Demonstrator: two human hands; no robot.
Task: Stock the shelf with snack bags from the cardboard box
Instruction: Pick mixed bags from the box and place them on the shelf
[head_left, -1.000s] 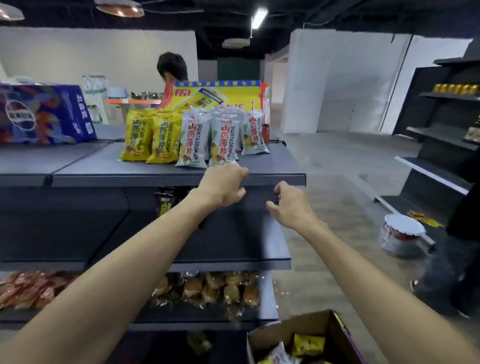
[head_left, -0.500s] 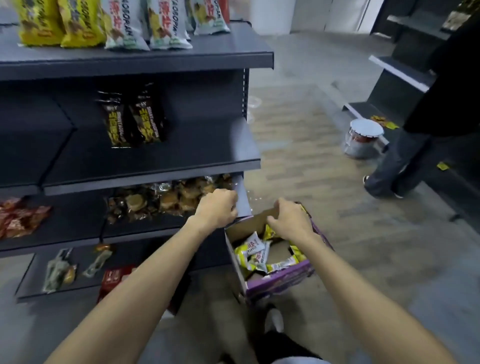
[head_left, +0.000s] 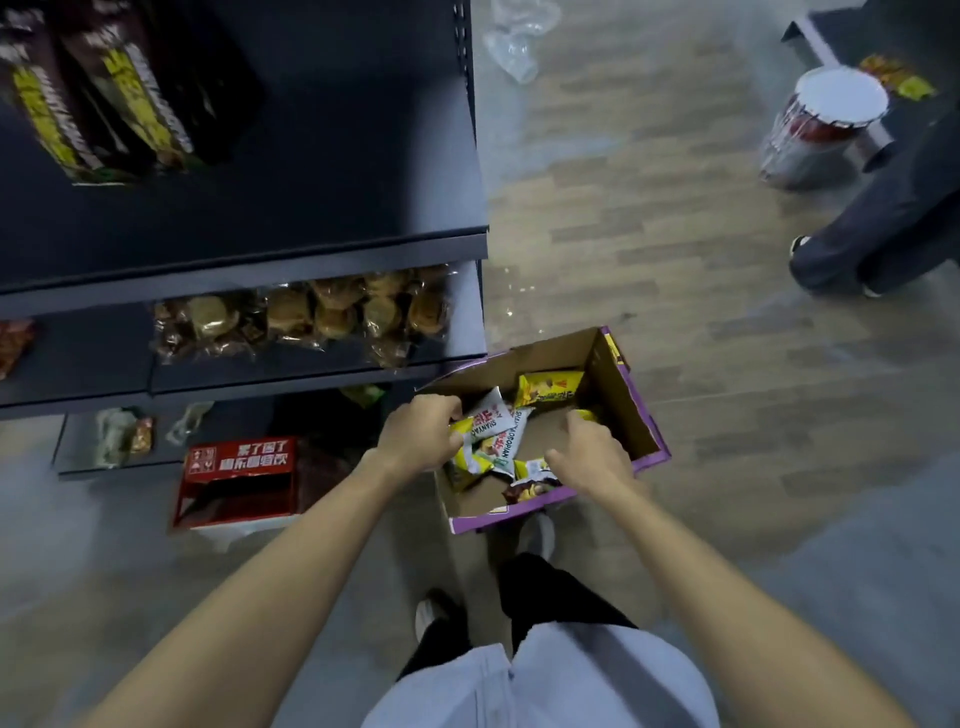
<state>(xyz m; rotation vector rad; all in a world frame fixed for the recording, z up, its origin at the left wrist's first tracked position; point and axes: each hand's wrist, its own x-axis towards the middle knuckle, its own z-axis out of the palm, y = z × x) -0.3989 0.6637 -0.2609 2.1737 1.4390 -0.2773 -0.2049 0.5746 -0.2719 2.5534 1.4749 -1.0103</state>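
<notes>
Cardboard box (head_left: 608, 387) sits on the floor (head_left: 675, 234), just right of the shelf (head_left: 311, 257) end, with snack bags (head_left: 498, 431) loose inside. Left hand (head_left: 421, 436) is in the box, fingers curled round one bag. Right hand (head_left: 592, 452) is curled over the yellow bags; can't tell if it has a grip.

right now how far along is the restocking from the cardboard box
Done: the shelf already carries dark bags above and brown packs below. In hand: the left hand grips snack bags inside the cardboard box; the right hand reaches in too, grip unclear. Left: several bags sit in the box, including a yellow bag, so it is mid-job.
</notes>
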